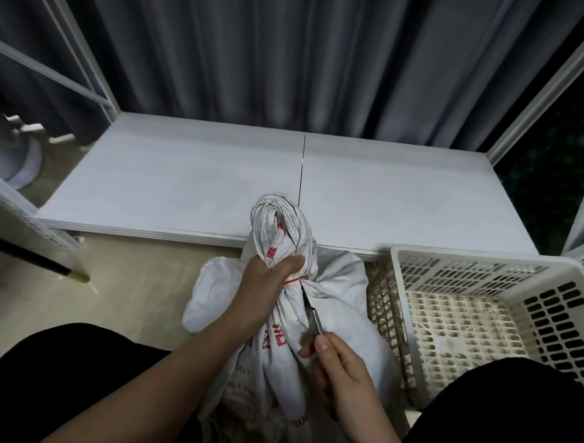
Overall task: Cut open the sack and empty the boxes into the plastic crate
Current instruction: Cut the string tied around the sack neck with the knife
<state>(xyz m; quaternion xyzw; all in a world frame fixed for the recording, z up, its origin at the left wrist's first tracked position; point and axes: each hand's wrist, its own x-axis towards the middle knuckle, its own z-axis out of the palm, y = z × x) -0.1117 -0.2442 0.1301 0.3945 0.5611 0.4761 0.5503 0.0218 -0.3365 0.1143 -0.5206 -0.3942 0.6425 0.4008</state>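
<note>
1. The right hand (pixel 341 367) pinches a small knife (pixel 312 311). Its tip is at the red tie (pixel 293 281) on the sack's neck.
2. The left hand (pixel 268 284) grips the bunched neck just above the tie. The blade is very close to these fingers. If it slips up, it could cut them.
3. If the blade goes too deep, it could cut the sack (pixel 279 338) or the boxes inside. I cannot see the boxes.
4. The sack is white and woven, with red print. It stands on the floor between the knees, its top twisted into a roll.
5. The crate (pixel 482 273) sits just right of the sack, near the shelf's (pixel 185 183) front edge.
</note>
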